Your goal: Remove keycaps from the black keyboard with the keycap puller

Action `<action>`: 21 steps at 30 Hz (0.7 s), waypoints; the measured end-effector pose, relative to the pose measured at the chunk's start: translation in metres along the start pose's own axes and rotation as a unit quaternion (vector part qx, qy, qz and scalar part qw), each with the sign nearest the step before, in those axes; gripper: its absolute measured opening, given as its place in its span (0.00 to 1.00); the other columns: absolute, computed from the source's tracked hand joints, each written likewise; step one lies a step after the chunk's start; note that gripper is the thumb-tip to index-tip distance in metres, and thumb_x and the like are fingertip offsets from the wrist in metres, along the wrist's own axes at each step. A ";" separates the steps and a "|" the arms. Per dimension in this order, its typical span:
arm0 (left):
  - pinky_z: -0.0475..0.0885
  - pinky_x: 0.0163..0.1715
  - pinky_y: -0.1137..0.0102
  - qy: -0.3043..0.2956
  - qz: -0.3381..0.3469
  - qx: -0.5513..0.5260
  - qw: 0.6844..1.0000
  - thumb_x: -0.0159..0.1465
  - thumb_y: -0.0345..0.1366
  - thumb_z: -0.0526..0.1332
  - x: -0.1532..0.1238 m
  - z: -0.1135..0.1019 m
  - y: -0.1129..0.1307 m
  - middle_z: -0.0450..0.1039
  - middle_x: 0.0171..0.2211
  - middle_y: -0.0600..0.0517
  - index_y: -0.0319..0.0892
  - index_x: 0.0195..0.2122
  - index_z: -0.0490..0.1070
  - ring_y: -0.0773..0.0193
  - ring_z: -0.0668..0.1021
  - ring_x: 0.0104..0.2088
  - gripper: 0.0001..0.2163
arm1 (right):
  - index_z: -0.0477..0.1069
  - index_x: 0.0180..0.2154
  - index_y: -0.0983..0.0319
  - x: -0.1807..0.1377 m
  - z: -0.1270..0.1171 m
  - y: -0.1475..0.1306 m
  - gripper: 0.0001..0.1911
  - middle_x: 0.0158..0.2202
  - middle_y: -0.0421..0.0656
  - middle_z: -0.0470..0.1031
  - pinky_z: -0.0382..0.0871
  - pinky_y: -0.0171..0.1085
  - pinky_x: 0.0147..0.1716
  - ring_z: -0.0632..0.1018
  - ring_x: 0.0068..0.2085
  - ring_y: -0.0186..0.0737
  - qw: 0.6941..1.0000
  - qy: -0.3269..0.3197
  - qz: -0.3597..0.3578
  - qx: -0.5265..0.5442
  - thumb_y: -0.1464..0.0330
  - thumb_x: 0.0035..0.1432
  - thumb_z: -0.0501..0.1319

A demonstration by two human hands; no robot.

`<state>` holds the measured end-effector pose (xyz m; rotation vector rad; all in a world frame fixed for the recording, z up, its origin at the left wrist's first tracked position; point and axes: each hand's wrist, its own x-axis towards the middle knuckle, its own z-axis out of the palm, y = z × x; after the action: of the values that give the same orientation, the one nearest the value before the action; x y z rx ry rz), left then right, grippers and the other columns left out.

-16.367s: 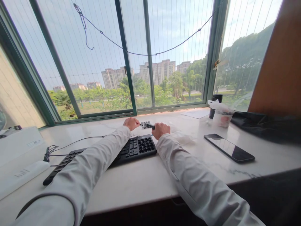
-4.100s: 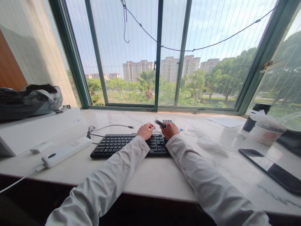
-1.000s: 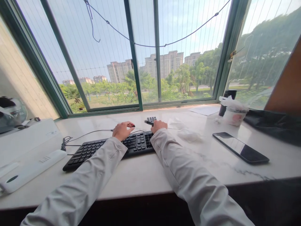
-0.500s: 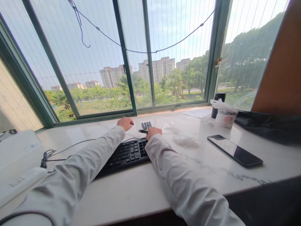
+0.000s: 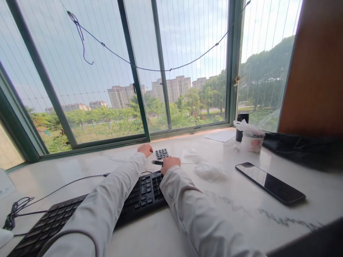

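Observation:
My left hand (image 5: 145, 150) is closed beyond the keyboard, with a small black piece (image 5: 152, 151) at its fingertips, too small to name. My right hand (image 5: 171, 164) grips a thin, dark, pen-like tool (image 5: 157, 162) whose end points left. Just past the two hands, a block of black keycaps (image 5: 161, 154) lies in neat rows on the white tabletop. Beneath my forearms stretches a black keyboard (image 5: 146, 194); my sleeves cover part of it. The fingers of my right hand are partly hidden behind its back.
To the right lie crumpled clear plastic (image 5: 210, 172) and a black phone (image 5: 270, 184). A lidded tub in a plastic bag (image 5: 252, 140) stands by a dark cylinder (image 5: 242, 125), near a paper sheet (image 5: 219, 135). A cable (image 5: 66, 185) runs at left. Windows border the back.
The camera view has shifted, so more of the keyboard's left side shows and the window sits lower. Both hands keep nearly the same places over the table, still closed.

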<state>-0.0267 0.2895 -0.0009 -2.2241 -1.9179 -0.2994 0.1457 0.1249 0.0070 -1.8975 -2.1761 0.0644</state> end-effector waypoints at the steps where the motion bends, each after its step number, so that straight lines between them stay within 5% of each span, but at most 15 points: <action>1: 0.69 0.41 0.72 -0.001 -0.002 -0.001 1.000 0.53 0.35 0.62 0.001 0.003 0.000 0.78 0.41 0.52 0.49 0.36 0.78 0.60 0.76 0.42 0.10 | 0.72 0.47 0.61 0.000 0.000 0.000 0.19 0.45 0.52 0.75 0.68 0.43 0.43 0.76 0.47 0.49 1.000 0.000 0.001 0.001 0.66 0.52 0.59; 21: 0.67 0.41 0.71 0.023 -0.016 -0.010 1.000 0.56 0.41 0.63 0.005 0.020 -0.005 0.77 0.43 0.50 0.49 0.40 0.76 0.61 0.75 0.43 0.11 | 0.73 0.46 0.61 0.001 0.003 0.000 0.18 0.43 0.51 0.76 0.69 0.44 0.43 0.76 0.46 0.49 1.000 -0.003 0.010 0.002 0.66 0.52 0.58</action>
<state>-0.0300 0.3008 -0.0188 -2.1802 -1.9373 -0.3744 0.1451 0.1262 0.0047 -1.9186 -2.1601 0.0764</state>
